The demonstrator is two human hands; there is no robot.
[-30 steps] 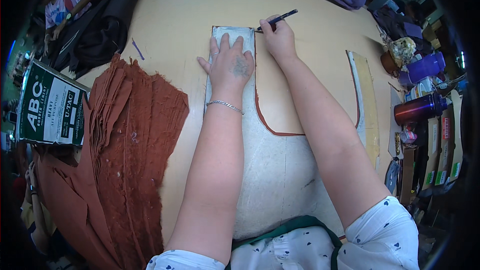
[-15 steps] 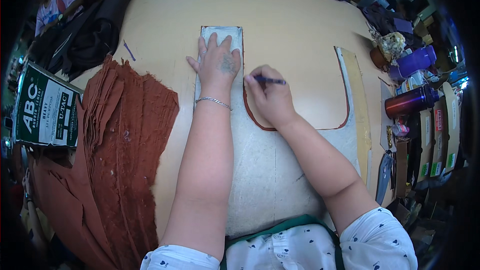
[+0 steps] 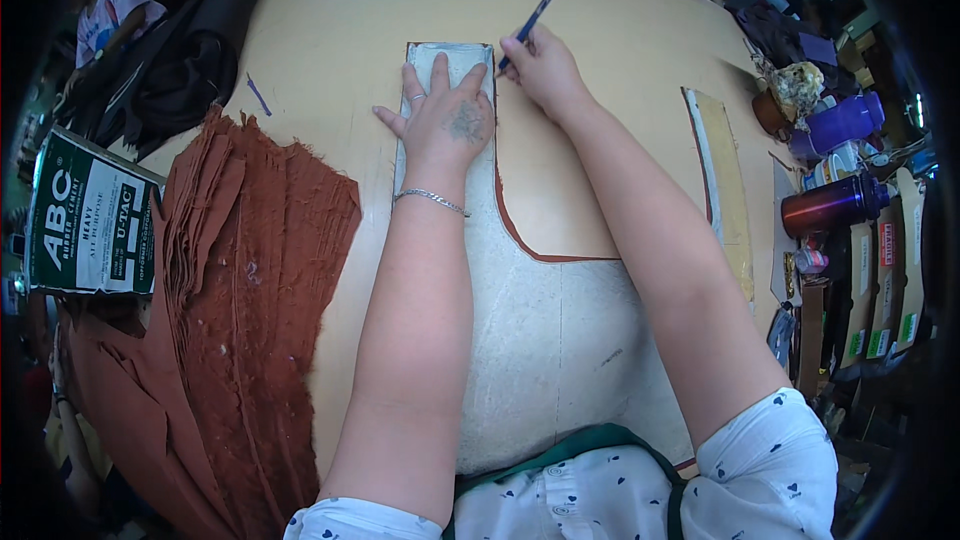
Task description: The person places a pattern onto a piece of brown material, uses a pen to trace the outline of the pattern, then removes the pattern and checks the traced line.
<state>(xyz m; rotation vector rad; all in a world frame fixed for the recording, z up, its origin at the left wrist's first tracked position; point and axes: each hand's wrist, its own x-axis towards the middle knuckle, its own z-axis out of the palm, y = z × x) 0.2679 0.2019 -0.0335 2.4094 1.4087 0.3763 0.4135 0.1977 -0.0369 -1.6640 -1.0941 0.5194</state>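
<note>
Pale-grey flat template with a rounded cut-out (image 3: 540,360): lies on the light tan table (image 3: 350,10), its narrow upper strip beneath the left fingers, its broad body spreading from them toward the person.
Red-brown border (image 3: 575,259): follows the cut-out, below the right fingers; whether it is edging or cloth underneath, I cannot tell.
Tracing step: probably marking along the strip's right edge, judging by where the pencil points.
Next stroke: would seem to call for a tip kept close to the edge, with the strip held from sliding.
Left hand (image 3: 448,118): palm down and flat, fingers spread apart, little finger out past the strip's left edge; forearm nearly straight.
Right hand (image 3: 545,70): turned on its side, fingers pinched on the pencil; forearm slants in from lower right.
Slim dark-blue pencil (image 3: 543,8): leans up and right from the right fingers, its point beside the strip near the top corner; contact unclear.
Frayed rust-brown layered cloth (image 3: 255,320): left of the left fingers, with a green-and-white rectangular can (image 3: 95,215) farther left.
</note>
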